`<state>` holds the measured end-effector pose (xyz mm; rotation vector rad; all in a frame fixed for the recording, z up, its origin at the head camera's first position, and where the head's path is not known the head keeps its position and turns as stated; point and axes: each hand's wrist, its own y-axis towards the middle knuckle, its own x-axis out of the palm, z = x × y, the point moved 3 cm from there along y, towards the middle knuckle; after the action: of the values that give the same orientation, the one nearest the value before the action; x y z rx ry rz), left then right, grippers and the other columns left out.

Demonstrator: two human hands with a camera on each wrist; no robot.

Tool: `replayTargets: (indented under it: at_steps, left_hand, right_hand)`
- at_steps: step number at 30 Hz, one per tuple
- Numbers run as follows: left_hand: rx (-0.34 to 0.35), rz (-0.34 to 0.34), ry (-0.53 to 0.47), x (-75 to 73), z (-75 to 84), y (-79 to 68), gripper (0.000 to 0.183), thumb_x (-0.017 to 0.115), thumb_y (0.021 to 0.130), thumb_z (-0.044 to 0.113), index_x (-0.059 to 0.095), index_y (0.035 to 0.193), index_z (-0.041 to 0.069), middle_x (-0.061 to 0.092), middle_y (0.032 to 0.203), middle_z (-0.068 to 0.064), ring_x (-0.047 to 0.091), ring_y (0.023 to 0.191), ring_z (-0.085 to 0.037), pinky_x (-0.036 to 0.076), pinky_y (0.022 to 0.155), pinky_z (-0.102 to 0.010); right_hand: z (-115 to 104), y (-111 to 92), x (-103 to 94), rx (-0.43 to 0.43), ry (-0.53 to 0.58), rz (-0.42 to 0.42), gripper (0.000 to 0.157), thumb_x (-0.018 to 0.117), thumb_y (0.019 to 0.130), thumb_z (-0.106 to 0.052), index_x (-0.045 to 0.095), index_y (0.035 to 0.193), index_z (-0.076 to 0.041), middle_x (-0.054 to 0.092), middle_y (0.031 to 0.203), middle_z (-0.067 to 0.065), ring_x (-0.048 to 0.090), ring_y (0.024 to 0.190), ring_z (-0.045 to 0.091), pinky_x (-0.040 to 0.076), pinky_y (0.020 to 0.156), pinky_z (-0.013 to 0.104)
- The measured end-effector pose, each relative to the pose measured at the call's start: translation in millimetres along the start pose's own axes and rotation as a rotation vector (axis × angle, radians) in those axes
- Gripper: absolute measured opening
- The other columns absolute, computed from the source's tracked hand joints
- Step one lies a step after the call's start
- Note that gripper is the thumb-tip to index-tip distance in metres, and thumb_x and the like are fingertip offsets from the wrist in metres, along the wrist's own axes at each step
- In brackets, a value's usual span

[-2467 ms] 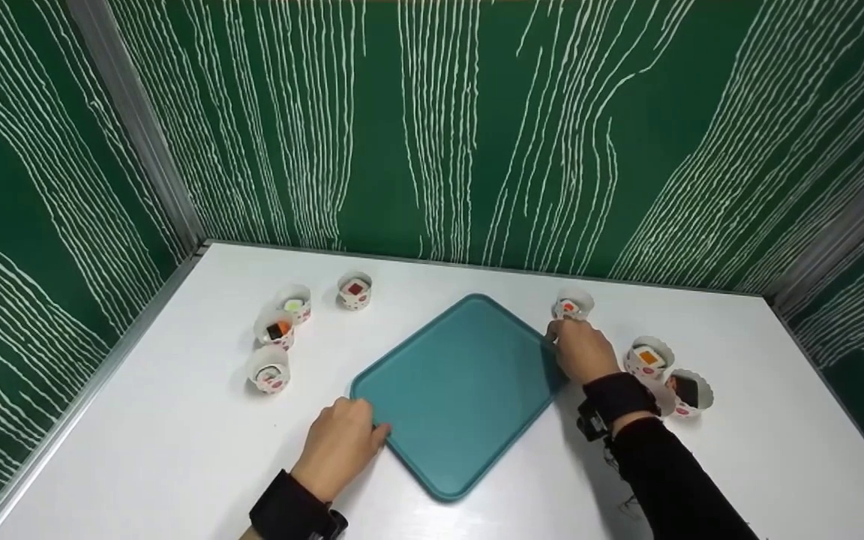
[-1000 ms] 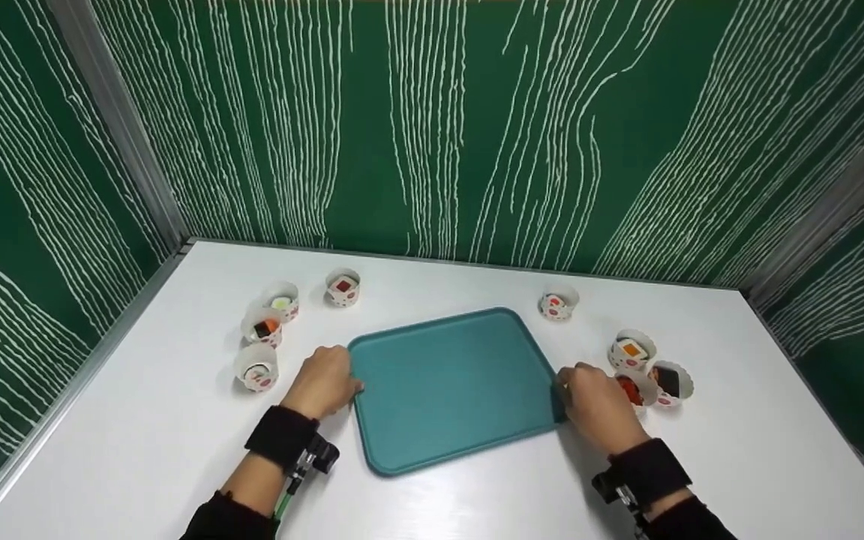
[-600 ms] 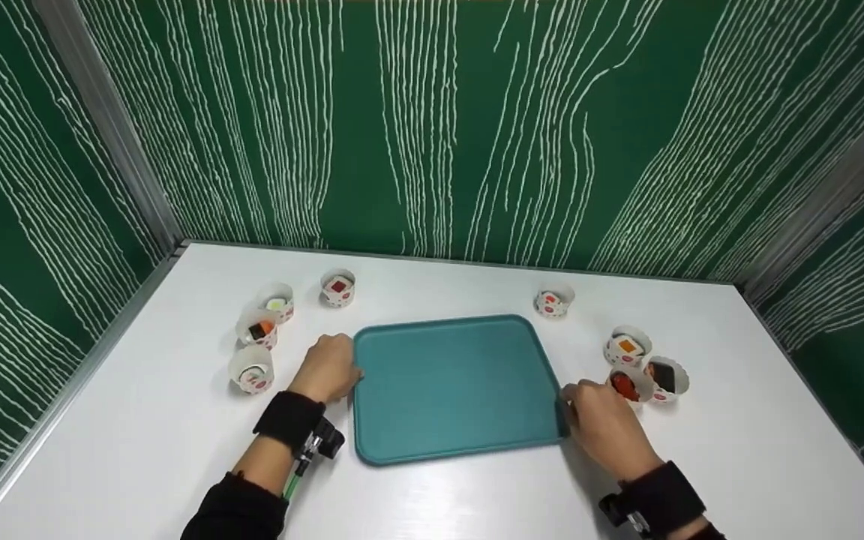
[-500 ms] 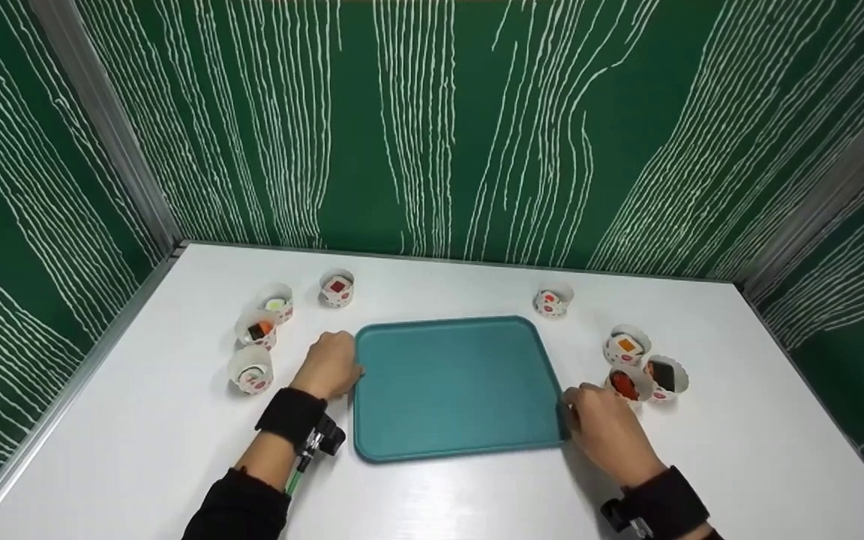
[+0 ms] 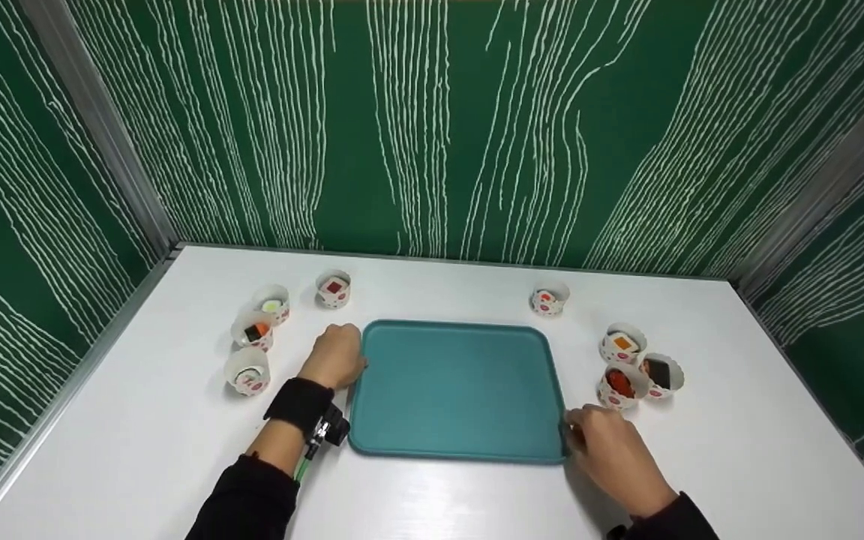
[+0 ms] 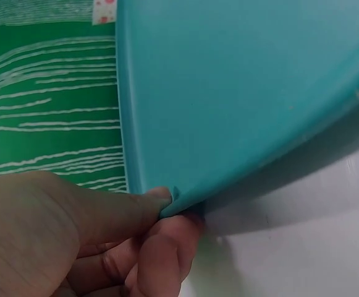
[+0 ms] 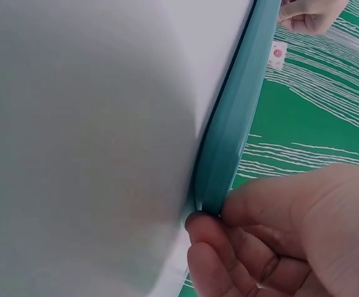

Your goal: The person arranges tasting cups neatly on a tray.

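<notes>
A teal rectangular tray (image 5: 458, 390) with rounded corners and a low rim lies in the middle of the white table, its long sides running left to right. My left hand (image 5: 336, 357) pinches its left rim near the far corner. In the left wrist view the thumb (image 6: 157, 199) is on top of the rim and the curled fingers are beneath. At the near right corner my right hand (image 5: 612, 450) grips the rim. The right wrist view shows thumb and fingertips (image 7: 207, 232) on either side of the tray's edge (image 7: 235, 117).
Paper cups with small sushi pieces stand around the tray. Several are at the left, such as the front-left cup (image 5: 247, 372) and a back one (image 5: 334, 289). To the right, a cup with a red piece (image 5: 621, 385) stands close to my right hand. Green walls enclose the table (image 5: 432, 499).
The tray has turned clockwise from a slanted position to nearly square with the table. My left hand has moved farther away and my right hand nearer, both keeping hold of the rim.
</notes>
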<state>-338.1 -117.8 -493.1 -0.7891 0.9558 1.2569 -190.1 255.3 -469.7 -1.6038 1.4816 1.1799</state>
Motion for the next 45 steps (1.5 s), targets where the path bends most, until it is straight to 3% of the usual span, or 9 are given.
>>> replayTargets:
  at_steps: [3,9,15,19,25,31,33,40,45]
  left_hand:
    - [0.0,0.009,0.02,0.2,-0.1,-0.3,0.014,0.076,0.091,0.008,0.074,0.097,-0.005,0.077,0.095,-0.022,0.077,0.088,-0.033,0.063,0.083,-0.049]
    - [0.011,-0.008,-0.033,-3.0,4.5,-4.2,0.015,0.076,0.09,0.005,0.073,0.094,-0.009,0.075,0.091,-0.024,0.074,0.082,-0.034,0.063,0.078,-0.051]
    - [-0.004,-0.023,-0.033,17.3,-9.6,6.4,0.02,0.079,0.092,0.013,0.076,0.096,-0.007,0.077,0.093,-0.023,0.077,0.085,-0.034,0.064,0.083,-0.051]
    - [0.013,-0.02,-0.047,30.1,-17.1,13.1,0.019,0.076,0.094,0.013,0.075,0.097,-0.006,0.077,0.093,-0.023,0.075,0.082,-0.032,0.064,0.08,-0.049]
    - [0.039,-0.002,-0.021,38.5,-21.5,18.3,0.014,0.075,0.093,0.011,0.074,0.091,-0.002,0.075,0.089,-0.019,0.072,0.075,-0.028,0.063,0.075,-0.047]
    - [0.035,-0.008,-0.032,39.6,-23.6,19.9,0.021,0.082,0.092,0.018,0.075,0.093,-0.002,0.076,0.089,-0.016,0.072,0.078,-0.026,0.064,0.079,-0.048]
    - [0.038,-0.022,-0.037,34.3,-20.1,16.3,0.021,0.081,0.093,0.017,0.075,0.094,-0.003,0.076,0.09,-0.017,0.073,0.08,-0.028,0.063,0.079,-0.048]
    - [0.011,-0.048,-0.062,-21.4,26.7,-28.0,0.018,0.081,0.093,0.008,0.074,0.091,-0.008,0.076,0.091,-0.024,0.075,0.082,-0.035,0.063,0.078,-0.047]
    - [-0.009,-0.042,-0.063,-27.2,34.6,-36.9,0.017,0.079,0.095,0.008,0.075,0.096,-0.009,0.077,0.095,-0.025,0.075,0.081,-0.034,0.063,0.074,-0.043]
  right_hand:
    - [0,-3,-0.1,0.023,0.018,-0.016,0.011,0.075,0.088,0.011,0.079,0.093,0.002,0.074,0.082,0.007,0.065,0.073,0.012,0.054,0.061,0.033]
    - [1,-7,-1.4,0.054,0.025,-0.023,0.013,0.076,0.089,0.008,0.081,0.101,0.006,0.078,0.089,0.012,0.066,0.075,0.013,0.055,0.063,0.034]
    - [3,-11,-2.1,0.089,0.029,-0.043,0.016,0.077,0.089,0.007,0.081,0.104,0.008,0.08,0.093,0.012,0.072,0.081,0.016,0.058,0.065,0.036]
    - [4,-10,-2.5,0.105,0.024,-0.059,0.017,0.077,0.09,0.006,0.08,0.106,0.009,0.079,0.093,0.011,0.069,0.079,0.015,0.057,0.066,0.036]
    - [6,-10,-3.1,0.107,0.025,-0.067,0.014,0.077,0.09,0.005,0.08,0.104,0.007,0.077,0.088,0.008,0.064,0.075,0.013,0.055,0.064,0.034]
    - [10,-9,-4.4,0.1,0.042,-0.054,0.016,0.078,0.089,0.005,0.08,0.104,0.009,0.08,0.094,0.013,0.076,0.087,0.021,0.063,0.073,0.041]
    - [10,-9,-4.6,0.097,0.049,-0.054,0.017,0.078,0.089,0.005,0.08,0.105,0.009,0.08,0.095,0.013,0.078,0.09,0.023,0.064,0.075,0.043]
    - [10,-9,-5.3,0.057,0.028,-0.037,0.018,0.08,0.088,0.004,0.081,0.105,0.006,0.075,0.083,0.004,0.066,0.075,0.011,0.053,0.064,0.029]
    - [11,-7,-6.2,0.075,0.033,-0.057,0.015,0.081,0.088,0.002,0.081,0.103,0.003,0.074,0.08,0.002,0.063,0.073,0.011,0.05,0.062,0.027]
